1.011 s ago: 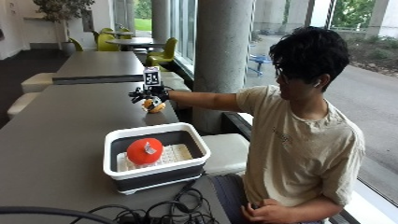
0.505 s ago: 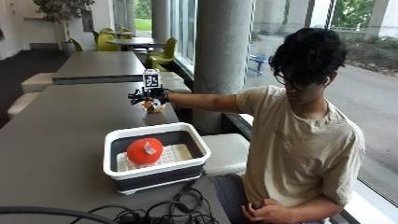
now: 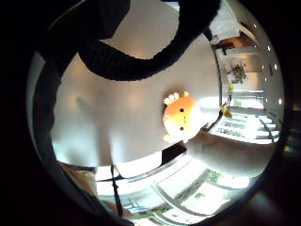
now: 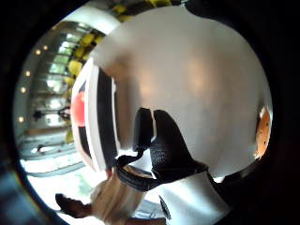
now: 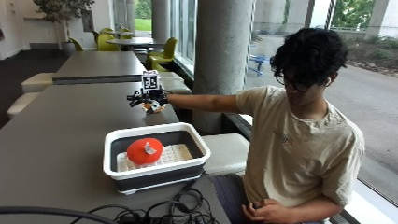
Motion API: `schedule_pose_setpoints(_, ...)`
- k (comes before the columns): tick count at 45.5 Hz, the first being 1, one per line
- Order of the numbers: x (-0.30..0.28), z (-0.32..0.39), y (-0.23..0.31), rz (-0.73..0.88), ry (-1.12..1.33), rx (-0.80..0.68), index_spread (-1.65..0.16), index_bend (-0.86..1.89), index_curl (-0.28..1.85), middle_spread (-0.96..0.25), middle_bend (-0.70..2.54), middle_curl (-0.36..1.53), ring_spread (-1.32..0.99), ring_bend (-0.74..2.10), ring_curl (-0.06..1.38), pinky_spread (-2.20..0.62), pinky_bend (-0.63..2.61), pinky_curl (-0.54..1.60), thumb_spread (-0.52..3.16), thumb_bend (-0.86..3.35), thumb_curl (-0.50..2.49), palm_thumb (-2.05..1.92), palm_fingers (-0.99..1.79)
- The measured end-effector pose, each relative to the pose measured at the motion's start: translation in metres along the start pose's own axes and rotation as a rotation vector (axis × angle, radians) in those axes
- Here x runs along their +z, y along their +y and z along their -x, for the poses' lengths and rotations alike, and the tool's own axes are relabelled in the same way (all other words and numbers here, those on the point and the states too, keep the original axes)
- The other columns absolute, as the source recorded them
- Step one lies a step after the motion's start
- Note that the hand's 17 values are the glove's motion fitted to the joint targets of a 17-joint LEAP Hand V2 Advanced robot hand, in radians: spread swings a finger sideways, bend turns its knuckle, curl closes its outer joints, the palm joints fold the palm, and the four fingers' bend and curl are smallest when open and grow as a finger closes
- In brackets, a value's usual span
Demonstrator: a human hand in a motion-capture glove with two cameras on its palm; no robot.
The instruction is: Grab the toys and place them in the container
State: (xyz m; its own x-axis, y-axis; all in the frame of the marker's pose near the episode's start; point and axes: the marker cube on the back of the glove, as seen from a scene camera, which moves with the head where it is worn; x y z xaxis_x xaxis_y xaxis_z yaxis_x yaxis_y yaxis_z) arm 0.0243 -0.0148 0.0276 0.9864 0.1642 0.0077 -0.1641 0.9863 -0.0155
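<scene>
My gloved right hand (image 5: 148,98) is stretched out over the far part of the grey surface (image 5: 56,140), beyond the container (image 5: 155,156). Under it sits a small orange plush toy (image 5: 151,107), close to the surface's window-side edge. From the outside view I cannot tell whether my fingers are closed around the toy or only hovering over it, so I leave that unsaid. The little-finger-side palm view shows the toy (image 3: 181,117) lying on the pale surface with its face (two dark eyes, a tuft on top) turned toward the palm; the thumb-side palm view catches only a sliver of it (image 4: 262,133) at the edge.

The container is a white-rimmed, dark-walled tub standing nearer to me on the surface, and a round red toy (image 5: 145,150) already lies inside it on a pale ribbed insert. My bare left hand (image 5: 264,212) rests down in my lap. Black cables (image 5: 155,210) coil on the near end of the surface.
</scene>
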Motion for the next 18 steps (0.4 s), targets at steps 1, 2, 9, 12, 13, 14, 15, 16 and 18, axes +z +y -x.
schedule_pose_setpoints(1, 0.001, 0.002, 0.0, 0.002, -0.017, -0.001, -0.32, 0.18, 0.38, -0.05, 0.1, 0.14, -0.03, 0.18, 0.28, 0.01, 0.95, 0.34, 1.27, -0.03, 0.25, -0.03, -0.16)
schedule_pose_setpoints(2, 0.002, 0.005, 0.0, 0.005, -0.039, 0.005, -0.32, 0.17, 0.38, -0.05, 0.09, 0.14, -0.03, 0.18, 0.28, 0.01, 0.96, 0.34, 1.27, -0.03, 0.25, -0.03, -0.16)
schedule_pose_setpoints(9, 0.002, 0.016, 0.006, 0.025, -0.101, 0.139, -0.33, 0.18, 0.38, -0.05, 0.09, 0.14, -0.03, 0.18, 0.28, 0.01, 0.96, 0.34, 1.27, -0.03, 0.25, -0.03, -0.16)
schedule_pose_setpoints(12, 0.002, 0.026, 0.006, 0.025, -0.17, 0.167, -0.33, 0.18, 0.38, -0.05, 0.1, 0.14, -0.03, 0.18, 0.28, 0.01, 0.96, 0.34, 1.27, -0.03, 0.25, -0.03, -0.16)
schedule_pose_setpoints(13, 0.002, 0.031, 0.006, 0.025, -0.204, 0.18, -0.33, 0.18, 0.38, -0.05, 0.1, 0.14, -0.03, 0.18, 0.28, 0.01, 0.96, 0.34, 1.27, -0.03, 0.25, -0.03, -0.16)
schedule_pose_setpoints(14, 0.002, 0.034, 0.007, 0.025, -0.23, 0.194, -0.33, 0.18, 0.38, -0.05, 0.1, 0.14, -0.03, 0.18, 0.28, 0.01, 0.96, 0.34, 1.27, -0.03, 0.25, -0.03, -0.16)
schedule_pose_setpoints(15, 0.002, 0.036, 0.007, 0.026, -0.244, 0.205, -0.33, 0.18, 0.38, -0.05, 0.09, 0.14, -0.03, 0.18, 0.28, 0.01, 0.95, 0.34, 1.27, -0.03, 0.25, -0.03, -0.16)
schedule_pose_setpoints(16, 0.002, 0.037, 0.007, 0.026, -0.246, 0.213, -0.33, 0.18, 0.38, -0.05, 0.1, 0.14, -0.03, 0.18, 0.28, 0.01, 0.96, 0.34, 1.27, -0.03, 0.25, -0.03, -0.16)
schedule_pose_setpoints(18, 0.002, 0.037, 0.008, 0.026, -0.244, 0.227, -0.33, 0.18, 0.38, -0.05, 0.09, 0.13, -0.03, 0.18, 0.28, 0.01, 0.95, 0.34, 1.27, -0.03, 0.25, -0.04, -0.16)
